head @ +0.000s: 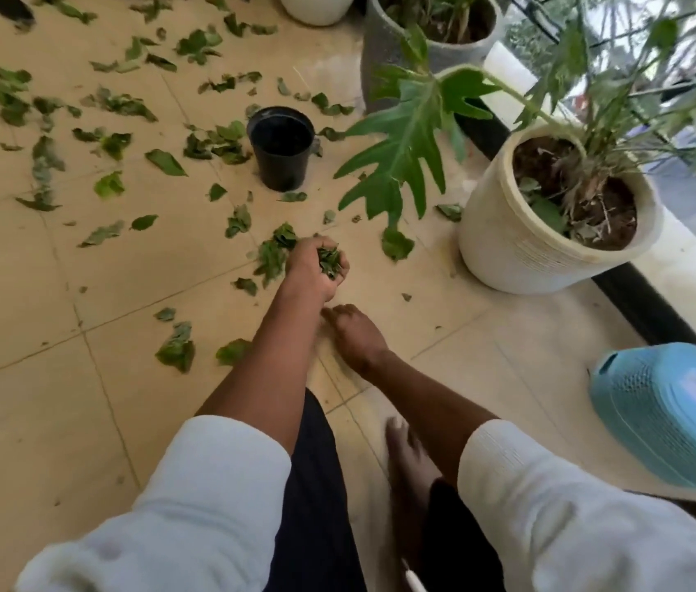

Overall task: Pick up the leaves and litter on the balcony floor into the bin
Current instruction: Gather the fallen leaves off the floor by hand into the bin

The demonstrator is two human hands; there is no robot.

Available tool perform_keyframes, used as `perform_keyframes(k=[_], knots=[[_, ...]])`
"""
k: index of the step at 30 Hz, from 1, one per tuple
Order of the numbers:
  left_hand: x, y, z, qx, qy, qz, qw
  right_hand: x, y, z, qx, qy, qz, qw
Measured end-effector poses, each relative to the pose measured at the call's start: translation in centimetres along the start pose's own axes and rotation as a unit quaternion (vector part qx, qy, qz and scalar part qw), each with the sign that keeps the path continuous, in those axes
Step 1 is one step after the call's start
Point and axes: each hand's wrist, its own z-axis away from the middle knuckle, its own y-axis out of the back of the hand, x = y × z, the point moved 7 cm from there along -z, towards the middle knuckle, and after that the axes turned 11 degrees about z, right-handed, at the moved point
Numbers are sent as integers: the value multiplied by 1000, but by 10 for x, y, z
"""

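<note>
At the centre of the frame, the left hand (pixel 314 267) is curling its fingers round a clump of small green leaves (pixel 330 259). Just below it, the right hand (pixel 352 331) is reaching down to the beige tiled floor (pixel 444 335), fingers loosely bent; whether it is holding anything cannot be told. The small black plastic pot (pixel 282 147) is standing upright, mouth facing up, above centre. Scattered green leaves (pixel 124 104) are lying across the upper left. A cream ribbed planter (pixel 508 245) is sitting at the right.
</note>
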Motion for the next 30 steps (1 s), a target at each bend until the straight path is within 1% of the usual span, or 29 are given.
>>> perform_keyframes(k=[2,4,7,8,10,13,15,18,19,21,23,25,26,28,29,30], knots=[[-9,-20,-4,-22,-3,6,1000,38,8,4,20,-107,-40,993],[-15,-35,-7,-37,-4,17,999,80,15,14,40,-212,-87,973],[-20,-45,-12,-38,-1,34,999,127,24,26,59,-316,-155,934],[-22,-47,-13,-38,1,35,999,136,22,26,55,-315,-132,938],[-25,-50,-14,-40,6,37,999,138,11,23,42,-264,-67,961],[-28,-57,-16,-41,14,59,997,123,1,22,31,-211,-34,976],[-30,-60,-18,-42,15,72,996,113,-1,20,27,-161,15,986],[-33,-62,-18,-36,15,79,996,116,6,10,19,-142,-3,990],[-33,-62,-18,-35,14,80,996,118,13,4,28,-138,-17,990],[-32,-63,-19,-36,12,85,996,121,30,-11,62,-137,-62,987],[-32,-63,-22,-28,14,97,995,129,51,-33,89,-162,-105,977],[-32,-62,-26,-20,14,103,994,142,60,-53,61,-213,-128,967],[-32,-62,-27,-18,13,105,994,149,56,-62,33,-233,-129,963],[-34,-61,-31,-16,10,111,994,160,37,-70,-39,-249,-119,960],[-34,-62,-34,-17,9,119,993,165,27,-70,-62,-257,-117,957],[-35,-62,-35,-16,10,126,992,169,17,-67,-63,-269,-119,954]])
